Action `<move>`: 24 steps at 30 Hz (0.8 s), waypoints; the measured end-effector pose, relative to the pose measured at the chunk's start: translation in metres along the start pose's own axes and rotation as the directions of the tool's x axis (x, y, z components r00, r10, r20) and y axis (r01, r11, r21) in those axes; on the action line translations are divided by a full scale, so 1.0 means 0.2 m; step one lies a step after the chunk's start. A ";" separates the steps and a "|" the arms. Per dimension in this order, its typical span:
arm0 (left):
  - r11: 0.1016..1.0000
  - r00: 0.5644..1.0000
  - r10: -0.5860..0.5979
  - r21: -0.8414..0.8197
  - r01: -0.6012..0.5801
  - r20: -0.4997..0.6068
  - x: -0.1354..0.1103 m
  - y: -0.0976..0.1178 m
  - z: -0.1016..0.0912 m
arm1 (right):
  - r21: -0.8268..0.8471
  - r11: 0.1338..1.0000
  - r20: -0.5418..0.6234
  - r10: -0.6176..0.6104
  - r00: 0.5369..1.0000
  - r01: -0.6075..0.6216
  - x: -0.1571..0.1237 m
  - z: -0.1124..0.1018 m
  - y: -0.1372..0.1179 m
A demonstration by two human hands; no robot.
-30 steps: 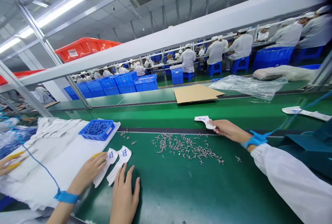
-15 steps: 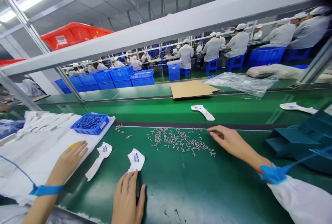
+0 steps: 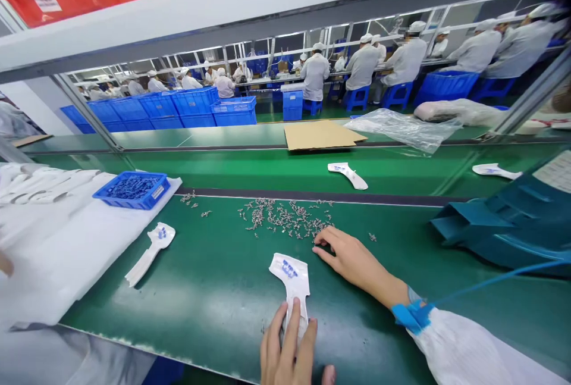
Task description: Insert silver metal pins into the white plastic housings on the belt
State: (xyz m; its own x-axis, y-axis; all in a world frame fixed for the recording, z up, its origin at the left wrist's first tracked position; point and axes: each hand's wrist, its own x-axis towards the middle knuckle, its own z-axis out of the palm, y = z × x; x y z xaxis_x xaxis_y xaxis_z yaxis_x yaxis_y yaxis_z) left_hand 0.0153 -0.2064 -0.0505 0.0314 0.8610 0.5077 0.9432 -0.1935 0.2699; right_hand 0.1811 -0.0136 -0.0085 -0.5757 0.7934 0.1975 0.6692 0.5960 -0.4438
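Under the left hand [image 3: 289, 343], on the green table [image 3: 200, 313], lies a white piece [image 3: 295, 284]. Its long axis runs away from the person; the wide printed end points forward, bending to the left, and the narrow end goes beneath the fingers. These fingers are spread, laid over it. Green surface extends leftward to a second white piece [image 3: 151, 251], lying slantwise, and down to the table's front edge. Ahead are scattered small metal parts [image 3: 285, 218]. The right hand [image 3: 343, 254] bends its fingers beside them; whether it pinches one, I cannot tell. Its forearm bounds the right side, before a teal container [image 3: 526, 218].
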 end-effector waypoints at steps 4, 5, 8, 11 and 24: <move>0.998 1.000 -0.004 -0.068 0.006 0.029 0.12 -0.09 -0.10 | -0.006 1.000 -0.043 0.001 0.999 -0.001 0.01 0.02 -0.01; 0.996 0.999 -0.010 -0.086 0.014 0.052 0.15 -0.11 -0.12 | -0.003 1.000 -0.046 -0.004 0.999 0.003 0.01 0.02 -0.01; 0.987 0.987 0.004 -0.160 0.022 0.158 0.31 -0.17 -0.18 | 0.042 0.999 -0.054 -0.005 0.999 0.007 0.01 0.03 0.00; 0.961 0.956 0.110 -0.276 -0.032 0.272 0.55 -0.20 -0.18 | 0.157 0.988 -0.049 0.024 0.998 -0.016 0.01 0.03 0.00; 0.837 0.900 0.318 -0.534 -0.120 0.297 0.91 -0.19 0.04 | 0.881 0.414 0.068 0.366 0.928 -0.228 0.01 -0.04 0.01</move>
State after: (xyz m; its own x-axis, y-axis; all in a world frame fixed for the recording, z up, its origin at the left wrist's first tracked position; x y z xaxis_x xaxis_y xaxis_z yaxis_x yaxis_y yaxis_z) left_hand -0.0125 -0.0378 0.0248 0.4267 0.8531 0.3002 0.6092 -0.5164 0.6018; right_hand 0.1846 -0.0100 -0.0029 -0.3212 0.9462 -0.0389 -0.0053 -0.0429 -0.9991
